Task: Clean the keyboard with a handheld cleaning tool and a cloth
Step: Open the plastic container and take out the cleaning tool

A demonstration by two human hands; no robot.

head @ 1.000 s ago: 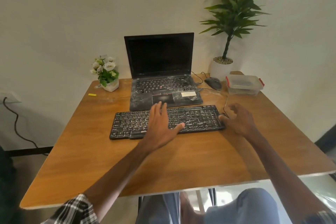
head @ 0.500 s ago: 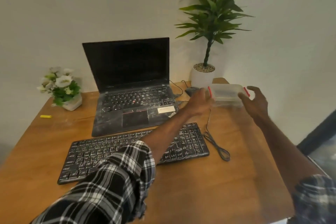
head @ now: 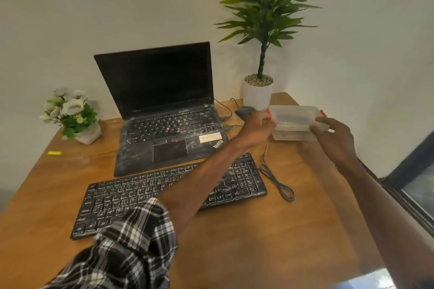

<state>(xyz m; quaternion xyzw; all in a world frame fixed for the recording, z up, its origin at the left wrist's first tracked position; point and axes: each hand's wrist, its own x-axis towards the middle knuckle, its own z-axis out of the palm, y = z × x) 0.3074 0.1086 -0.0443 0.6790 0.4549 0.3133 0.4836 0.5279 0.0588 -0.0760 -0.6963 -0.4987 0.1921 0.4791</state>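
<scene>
The left hand (head: 256, 128) and right hand (head: 333, 138) curl fingers round opposite ends of a clear red-clipped plastic box (head: 294, 122); something dark, perhaps, lies inside.

Dusty matt black plastic keyboard (head: 169, 197) on smooth wooden table (head: 270, 237).

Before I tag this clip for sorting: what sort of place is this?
Probably a home or small-office desk corner: an open laptop and a dusty separate keyboard lie on a wooden table against a plain wall, with a potted plant at the back.
</scene>
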